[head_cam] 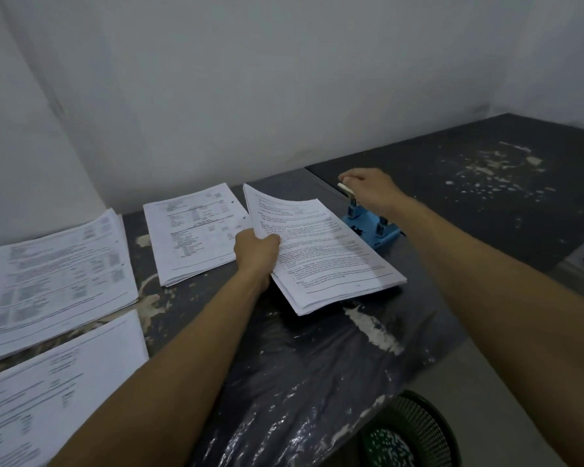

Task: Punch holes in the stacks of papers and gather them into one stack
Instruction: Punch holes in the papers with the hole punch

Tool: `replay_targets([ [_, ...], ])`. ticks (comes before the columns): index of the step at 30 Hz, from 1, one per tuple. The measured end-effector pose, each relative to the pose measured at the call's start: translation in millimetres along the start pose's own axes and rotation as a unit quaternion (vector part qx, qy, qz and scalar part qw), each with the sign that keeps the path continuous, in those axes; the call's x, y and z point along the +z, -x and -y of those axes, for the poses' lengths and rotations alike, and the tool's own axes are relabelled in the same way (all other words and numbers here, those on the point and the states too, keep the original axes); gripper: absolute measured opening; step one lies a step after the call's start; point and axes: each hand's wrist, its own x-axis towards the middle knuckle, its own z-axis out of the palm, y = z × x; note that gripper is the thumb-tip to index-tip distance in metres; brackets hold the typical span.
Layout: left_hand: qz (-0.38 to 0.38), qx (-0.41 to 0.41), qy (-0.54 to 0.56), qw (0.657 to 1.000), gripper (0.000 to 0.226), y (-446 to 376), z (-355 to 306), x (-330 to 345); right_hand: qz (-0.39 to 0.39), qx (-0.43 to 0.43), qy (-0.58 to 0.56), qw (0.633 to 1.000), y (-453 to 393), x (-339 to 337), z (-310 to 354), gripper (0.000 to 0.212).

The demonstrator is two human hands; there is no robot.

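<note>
Head view, looking down on a dark tabletop (317,365) partly wrapped in glossy plastic film, with pale scuffed patches.

Item 1 — stack of printed papers (321,257), centre of frame. The left hand (256,251) grips its left edge, thumb on top and fingers curled beneath; that edge is lifted and bowed upward, while the right edge runs into the hole punch.

Item 2 — blue hole punch (371,227), at about 2 o'clock from the held stack, its base on the table. The right hand (368,190) lies over the pale lever at the punch's far end, fingers curled down round it.

Item 3 — second stack of papers (193,230), at 9 o'clock from the held stack, flat on the table, close to the gripping hand; small dark holes show along its right margin.

Item 4 — third stack (61,278), further out at 9 o'clock near the left edge of frame, sheets slightly fanned.

Item 5 — fourth stack (48,392), at 7 o'clock, lower left corner, print blurred.

Item 6 — green woven basket (415,433), at 5 o'clock below the table's edge, pale specks inside it — too small to identify.

Backdrop: plain white wall (284,79) behind the table.
</note>
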Motion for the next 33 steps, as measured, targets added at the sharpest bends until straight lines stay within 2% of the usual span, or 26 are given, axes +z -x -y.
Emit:
replay_targets([
  [3,-0.018,-0.01,0.0,1.0,0.02,-3,2,15,0.056,0.031,0.051,0.997,3,0,3,0.043],
  [6,-0.023,-0.014,0.005,1.0,0.02,-4,1,27,0.078,0.041,0.025,0.996,2,-1,5,0.042],
  [11,-0.035,-0.031,0.013,0.999,0.015,-5,4,41,0.113,0.021,0.054,0.992,8,-6,5,0.042],
  [20,-0.043,-0.055,0.025,0.997,0.026,-1,11,51,0.143,-0.007,0.075,0.987,1,-2,-5,0.036],
  [25,-0.037,-0.036,0.006,0.999,0.025,0,12,51,0.142,0.004,0.055,0.988,-3,0,-7,0.038],
  [33,-0.039,0.006,-0.036,0.999,0.023,4,14,51,0.141,0.0,0.091,0.986,-3,2,-8,0.036],
])
